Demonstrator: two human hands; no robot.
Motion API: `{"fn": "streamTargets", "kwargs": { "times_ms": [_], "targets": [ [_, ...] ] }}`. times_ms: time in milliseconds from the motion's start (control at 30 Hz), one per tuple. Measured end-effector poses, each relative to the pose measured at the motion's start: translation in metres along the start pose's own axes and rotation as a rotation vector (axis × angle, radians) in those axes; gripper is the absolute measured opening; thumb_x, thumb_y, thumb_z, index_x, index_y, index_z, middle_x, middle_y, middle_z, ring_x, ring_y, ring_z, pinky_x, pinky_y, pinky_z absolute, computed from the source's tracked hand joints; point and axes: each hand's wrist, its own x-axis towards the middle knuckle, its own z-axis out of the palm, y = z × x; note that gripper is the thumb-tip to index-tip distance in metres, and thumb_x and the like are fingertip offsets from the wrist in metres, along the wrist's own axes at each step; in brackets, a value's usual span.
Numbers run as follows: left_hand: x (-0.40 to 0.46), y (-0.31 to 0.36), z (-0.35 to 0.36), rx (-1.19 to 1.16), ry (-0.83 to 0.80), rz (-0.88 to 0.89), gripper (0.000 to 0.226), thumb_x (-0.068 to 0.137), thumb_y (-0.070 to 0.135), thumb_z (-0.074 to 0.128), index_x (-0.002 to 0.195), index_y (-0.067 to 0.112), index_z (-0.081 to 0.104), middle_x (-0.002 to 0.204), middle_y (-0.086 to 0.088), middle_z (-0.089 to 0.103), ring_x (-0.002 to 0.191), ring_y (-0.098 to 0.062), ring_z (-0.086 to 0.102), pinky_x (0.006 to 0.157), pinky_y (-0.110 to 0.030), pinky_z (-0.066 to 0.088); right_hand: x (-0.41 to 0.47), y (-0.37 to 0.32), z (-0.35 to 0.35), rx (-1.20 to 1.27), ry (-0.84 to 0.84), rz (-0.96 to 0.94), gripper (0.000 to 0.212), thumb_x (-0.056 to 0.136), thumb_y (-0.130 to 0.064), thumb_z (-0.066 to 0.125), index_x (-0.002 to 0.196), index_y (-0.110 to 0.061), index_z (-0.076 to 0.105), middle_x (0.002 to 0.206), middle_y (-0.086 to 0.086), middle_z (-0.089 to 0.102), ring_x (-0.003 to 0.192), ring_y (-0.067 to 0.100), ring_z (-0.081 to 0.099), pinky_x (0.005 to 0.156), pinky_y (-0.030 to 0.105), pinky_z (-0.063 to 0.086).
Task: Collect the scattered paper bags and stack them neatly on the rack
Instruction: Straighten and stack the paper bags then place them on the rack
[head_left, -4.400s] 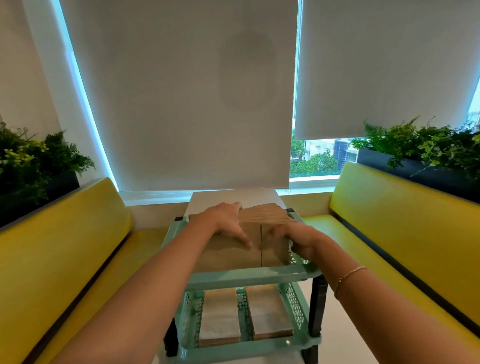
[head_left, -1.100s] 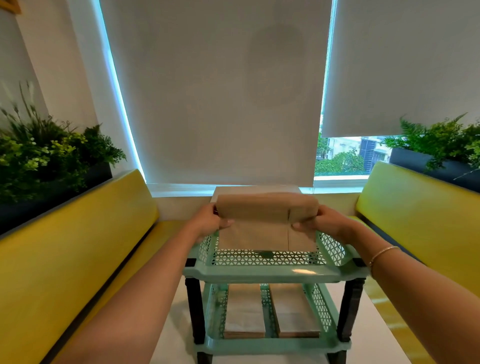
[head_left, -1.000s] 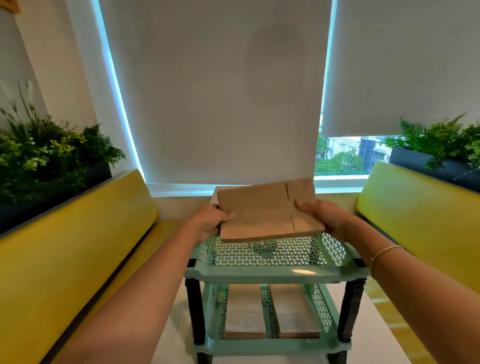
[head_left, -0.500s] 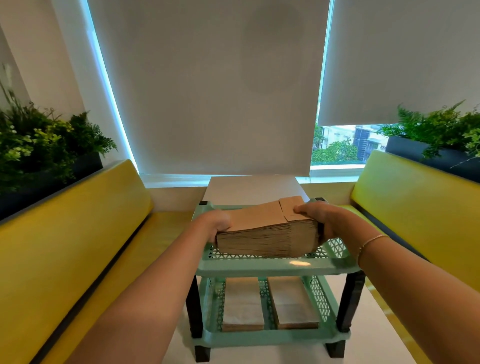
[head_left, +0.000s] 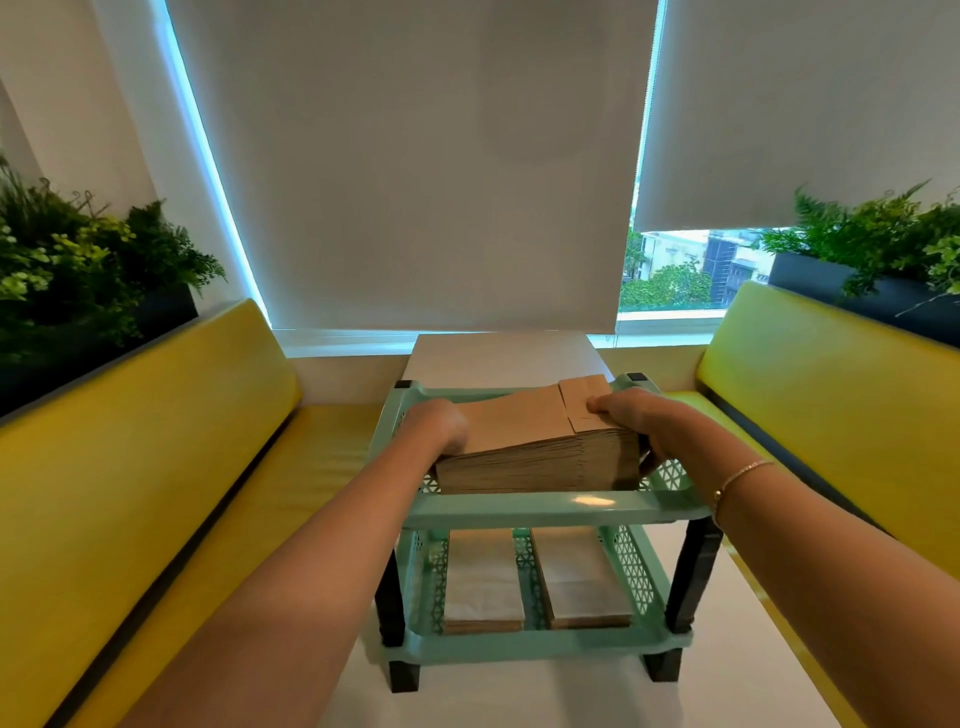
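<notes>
While both hands clamp it, stack: thick pile of brown paper bags (head_left: 537, 447) on the rack's (head_left: 550, 506) top tier, long axis left-right, far-right corner tipped up.
Grip: left hand (head_left: 435, 426) and right hand (head_left: 636, 415) each hold an end.
Hidden: fingers under the pile.
Below: two bag piles (head_left: 535, 579) side by side.
Around: white table (head_left: 519, 691), yellow benches (head_left: 156, 467).
</notes>
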Motion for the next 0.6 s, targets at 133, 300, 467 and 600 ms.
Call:
{"fn": "streamTargets", "kwargs": {
  "times_ms": [133, 300, 467, 600],
  "targets": [
    [0.002, 0.000, 0.002, 0.079, 0.069, 0.002, 0.032, 0.093, 0.015, 0.046, 0.119, -0.003, 0.055, 0.117, -0.015, 0.059, 0.088, -0.022, 0.055, 0.069, -0.028, 0.044, -0.006, -0.005, -0.001, -0.065, 0.071, -0.058, 0.034, 0.096, -0.036, 0.046, 0.110, -0.006, 0.042, 0.084, 0.016, 0.055, 0.069, 0.029, 0.057, 0.062, 0.044, 0.050],
    [0.001, 0.002, -0.003, -0.266, 0.053, -0.046, 0.043, 0.094, 0.027, 0.052, 0.125, -0.004, 0.051, 0.128, -0.019, 0.055, 0.115, -0.032, 0.055, 0.086, -0.033, 0.046, -0.013, -0.009, -0.002, -0.028, 0.073, -0.039, 0.031, 0.097, -0.034, 0.045, 0.109, -0.006, 0.041, 0.082, 0.016, 0.055, 0.069, 0.031, 0.057, 0.059, 0.047, 0.050],
    [-0.008, 0.005, -0.005, -0.512, -0.071, -0.078, 0.068, 0.097, 0.041, 0.043, 0.143, -0.003, 0.022, 0.149, -0.023, 0.028, 0.134, -0.038, 0.034, 0.110, -0.046, 0.032, -0.018, -0.008, -0.001, 0.067, 0.053, -0.031, 0.036, 0.098, -0.038, 0.042, 0.116, -0.007, 0.038, 0.087, 0.017, 0.054, 0.074, 0.032, 0.057, 0.075, 0.055, 0.052],
    [-0.022, 0.007, -0.010, -0.498, 0.036, -0.028, 0.073, 0.096, 0.043, 0.046, 0.145, -0.003, 0.017, 0.151, -0.020, 0.024, 0.136, -0.036, 0.030, 0.109, -0.041, 0.031, -0.028, -0.008, -0.004, -0.002, 0.125, -0.158, 0.059, 0.099, -0.047, 0.031, 0.138, -0.002, 0.033, 0.132, 0.024, 0.046, 0.118, 0.039, 0.047, 0.100, 0.052, 0.038]
  ]
}}
